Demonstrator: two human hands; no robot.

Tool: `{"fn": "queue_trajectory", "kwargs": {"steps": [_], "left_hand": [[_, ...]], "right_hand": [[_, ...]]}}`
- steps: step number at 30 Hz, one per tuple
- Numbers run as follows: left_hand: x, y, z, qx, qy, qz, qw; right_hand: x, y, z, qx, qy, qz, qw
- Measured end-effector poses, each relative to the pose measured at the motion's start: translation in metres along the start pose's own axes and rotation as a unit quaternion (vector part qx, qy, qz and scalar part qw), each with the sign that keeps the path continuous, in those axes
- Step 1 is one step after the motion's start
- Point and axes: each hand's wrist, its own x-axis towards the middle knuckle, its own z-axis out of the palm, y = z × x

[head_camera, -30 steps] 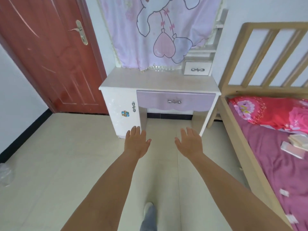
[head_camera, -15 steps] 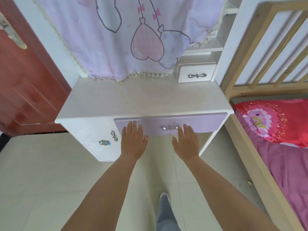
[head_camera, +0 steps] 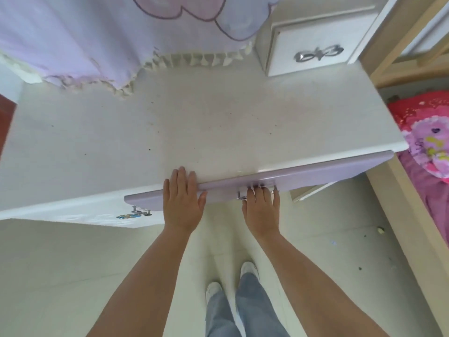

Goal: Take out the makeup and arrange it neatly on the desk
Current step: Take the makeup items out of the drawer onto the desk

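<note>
A white desk [head_camera: 194,122] fills the upper half of the view, with a lilac drawer front [head_camera: 315,175] along its near edge. My left hand [head_camera: 182,203] lies flat with straight fingers over the drawer front and the desk's edge. The fingers of my right hand [head_camera: 261,207] curl round the silver drawer handle [head_camera: 243,195]. The drawer looks closed or barely pulled. No makeup is visible; the drawer's inside is hidden.
A small white drawer box [head_camera: 313,49] with a bow handle stands at the desk's back right. A lilac cloth [head_camera: 97,37] hangs over the back. A wooden bed frame [head_camera: 401,215] with pink bedding [head_camera: 432,147] stands at the right. A cabinet door knob [head_camera: 139,211] is lower left.
I have walked up to the desk. Both hands moved forward from mid-air to the drawer front; the right one took hold of the handle, the left came to rest on the edge.
</note>
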Motion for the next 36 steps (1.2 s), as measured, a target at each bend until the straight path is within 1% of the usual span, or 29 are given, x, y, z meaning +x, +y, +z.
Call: {"fn": "queue_trajectory", "kwargs": {"steps": [5,9,11,15,16,20,24,26,28,29,30,31,33,35,36], "left_hand": [[0.000,-0.012,0.017,0.006,0.024,0.038,0.999],[-0.002,-0.016,0.017,-0.014,0.022,0.046,0.999],[-0.006,-0.017,0.014,0.001,0.028,0.078,0.997],[-0.023,-0.022,0.009,0.011,0.069,0.139,0.988],[-0.027,-0.023,0.007,0.009,0.066,0.148,0.987],[-0.046,-0.026,0.000,-0.021,0.012,0.179,0.984],[-0.059,-0.028,-0.007,-0.056,0.004,0.209,0.976],[-0.060,-0.027,-0.010,-0.066,-0.012,0.207,0.976],[-0.061,-0.025,-0.013,-0.063,-0.032,0.206,0.976],[-0.061,-0.024,-0.013,-0.058,-0.037,0.210,0.975],[-0.062,-0.024,-0.014,-0.055,-0.042,0.215,0.974],[-0.062,-0.024,-0.013,-0.056,-0.044,0.223,0.972],[-0.062,-0.024,-0.013,-0.057,-0.051,0.231,0.970],[-0.061,-0.024,-0.013,-0.053,-0.053,0.228,0.971],[-0.061,-0.023,-0.014,-0.049,-0.057,0.222,0.972]], "right_hand": [[0.005,-0.007,0.010,-0.054,-0.015,0.015,0.998],[0.005,-0.003,0.009,-0.063,-0.026,-0.006,0.998],[0.003,-0.001,0.005,-0.067,-0.026,-0.011,0.997],[-0.010,-0.002,-0.005,-0.075,-0.012,-0.011,0.997],[-0.015,-0.002,-0.006,-0.078,-0.009,-0.012,0.997],[-0.047,-0.006,-0.006,-0.089,-0.019,-0.016,0.996],[-0.072,-0.012,-0.016,-0.058,-0.048,0.002,0.997],[-0.080,-0.008,-0.024,-0.017,-0.011,0.013,1.000],[-0.082,-0.001,-0.034,0.033,0.059,0.005,0.998],[-0.078,0.004,-0.040,0.038,0.081,-0.004,0.996],[-0.072,0.007,-0.044,0.023,0.082,-0.013,0.996],[-0.065,0.010,-0.048,-0.010,0.063,-0.028,0.998],[-0.046,0.013,-0.054,-0.071,0.005,-0.087,0.994],[-0.033,0.014,-0.058,-0.112,-0.045,-0.145,0.982],[-0.030,0.015,-0.059,-0.129,-0.055,-0.162,0.977]]}}
